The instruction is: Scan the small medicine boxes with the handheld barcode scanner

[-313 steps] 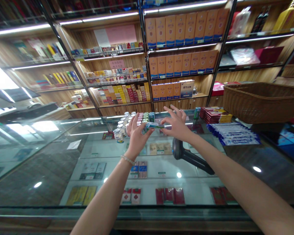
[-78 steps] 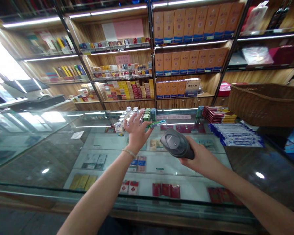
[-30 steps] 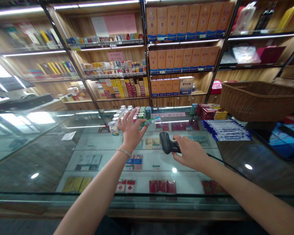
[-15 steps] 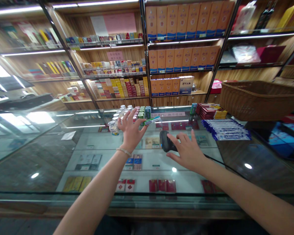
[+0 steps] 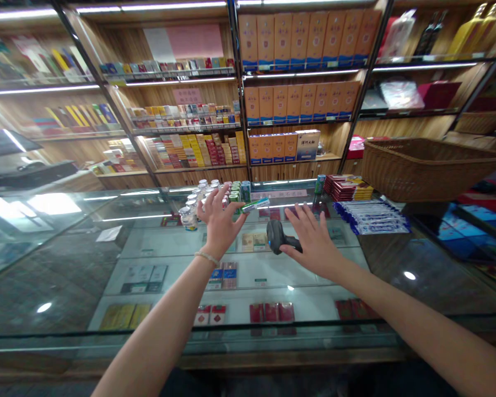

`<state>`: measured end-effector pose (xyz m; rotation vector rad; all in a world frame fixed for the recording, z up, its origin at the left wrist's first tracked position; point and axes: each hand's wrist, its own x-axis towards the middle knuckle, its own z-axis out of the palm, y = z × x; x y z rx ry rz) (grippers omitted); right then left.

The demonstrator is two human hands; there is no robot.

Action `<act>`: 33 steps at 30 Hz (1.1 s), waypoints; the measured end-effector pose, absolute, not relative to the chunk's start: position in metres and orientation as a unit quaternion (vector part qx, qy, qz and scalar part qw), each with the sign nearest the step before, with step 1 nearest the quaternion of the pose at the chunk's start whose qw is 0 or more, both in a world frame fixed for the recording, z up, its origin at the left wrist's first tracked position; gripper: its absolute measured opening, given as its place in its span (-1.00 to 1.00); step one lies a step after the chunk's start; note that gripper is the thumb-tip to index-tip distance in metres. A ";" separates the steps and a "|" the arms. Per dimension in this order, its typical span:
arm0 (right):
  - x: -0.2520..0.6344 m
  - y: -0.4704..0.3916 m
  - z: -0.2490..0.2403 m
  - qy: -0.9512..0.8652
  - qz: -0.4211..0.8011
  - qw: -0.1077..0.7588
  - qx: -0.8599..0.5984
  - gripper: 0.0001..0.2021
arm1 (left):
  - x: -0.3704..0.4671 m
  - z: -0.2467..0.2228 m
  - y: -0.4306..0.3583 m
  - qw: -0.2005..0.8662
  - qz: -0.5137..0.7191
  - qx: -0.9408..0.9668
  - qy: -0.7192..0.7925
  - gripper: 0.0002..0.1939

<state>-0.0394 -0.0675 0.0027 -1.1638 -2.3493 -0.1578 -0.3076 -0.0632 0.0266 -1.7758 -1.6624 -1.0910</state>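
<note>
My left hand (image 5: 218, 220), with a beaded bracelet at the wrist, is raised over the glass counter. It holds a slim green-and-white pack (image 5: 256, 205) by one end, near the thumb; the exact grip is partly hidden. Beyond and beside that hand stand white-capped bottles (image 5: 189, 218) and green tubs (image 5: 235, 193) in rows. A black handheld barcode scanner (image 5: 275, 237) lies on the glass. Over its handle, my right hand (image 5: 314, 242) is open with fingers spread. Its thumb is at the handle; whether they touch I cannot tell.
On the right are blue-and-white sachets (image 5: 372, 218), stacked red packets (image 5: 347, 187) and a wicker basket (image 5: 430, 165). Packs lie under the glass counter top (image 5: 149, 248). Shelves with orange boxes (image 5: 289, 38) fill the back wall. A white paper (image 5: 108, 234) lies at the left.
My right hand's fingers have lifted off the scanner and straightened, uncovering more of its handle. My left hand keeps the pack in nearly the same place. The view has shifted slightly.
</note>
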 end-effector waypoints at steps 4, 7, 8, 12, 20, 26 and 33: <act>-0.035 -0.050 0.031 -0.845 -0.038 0.326 -0.423 -0.31 | -0.304 0.029 -0.065 0.223 -0.412 -0.665 -0.582 -0.83; -0.035 -0.035 0.049 -0.834 -0.046 0.353 -0.421 -0.39 | -0.300 0.029 -0.066 0.205 -0.425 -0.683 -0.557 -0.79; -0.036 -0.031 0.053 -0.835 -0.048 0.351 -0.421 -0.42 | -0.298 0.029 -0.066 0.200 -0.429 -0.686 -0.552 -0.78; -0.046 -0.019 0.057 -0.844 -0.029 0.354 -0.403 -0.53 | -0.292 0.030 -0.070 0.183 -0.434 -0.693 -0.545 -0.78; -0.056 -0.015 0.052 -0.841 0.006 0.380 -0.386 -0.76 | -0.289 0.031 -0.071 0.170 -0.423 -0.698 -0.552 -0.81; -0.057 -0.015 0.061 -0.849 0.014 0.384 -0.363 -0.73 | -0.291 0.028 -0.068 0.163 -0.423 -0.693 -0.560 -0.80; -0.068 -0.004 0.062 -0.834 0.039 0.415 -0.363 -0.69 | -0.292 0.025 -0.066 0.168 -0.416 -0.702 -0.554 -0.76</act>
